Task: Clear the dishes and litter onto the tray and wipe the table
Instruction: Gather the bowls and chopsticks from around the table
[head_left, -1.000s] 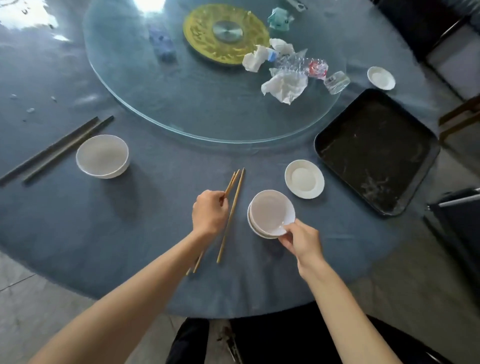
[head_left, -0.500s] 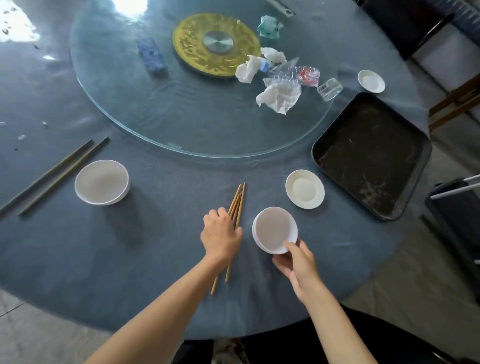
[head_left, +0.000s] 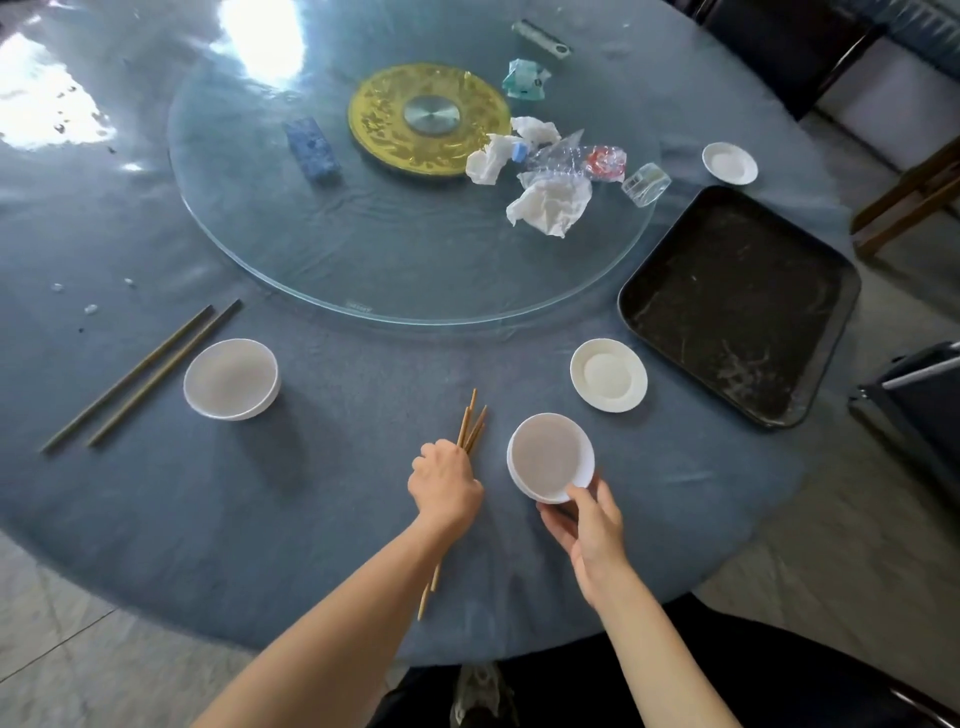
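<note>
My left hand (head_left: 445, 486) grips a bundle of light wooden chopsticks (head_left: 471, 423) near the table's front edge. My right hand (head_left: 589, 525) holds a white bowl (head_left: 549, 456) by its near rim, thumb on the edge. A small white saucer (head_left: 608, 375) lies just beyond it, beside the black tray (head_left: 737, 301) at the right. Another white bowl (head_left: 231, 379) and two dark chopsticks (head_left: 140, 375) lie at the left. Crumpled tissues (head_left: 549, 205), a crushed plastic bottle (head_left: 576, 158) and a glass cup (head_left: 645, 184) sit on the glass turntable (head_left: 363, 260).
A blue sponge (head_left: 311, 149) and a teal wrapper (head_left: 524, 79) rest on the turntable. A second small saucer (head_left: 729, 163) sits behind the tray. Crumbs dot the blue tablecloth (head_left: 337, 519) at far left. Chairs stand at the right.
My left hand has gathered the light chopsticks together and closed around them. The bowl in my right hand went from tilted to level, and my view has shifted back a little.
</note>
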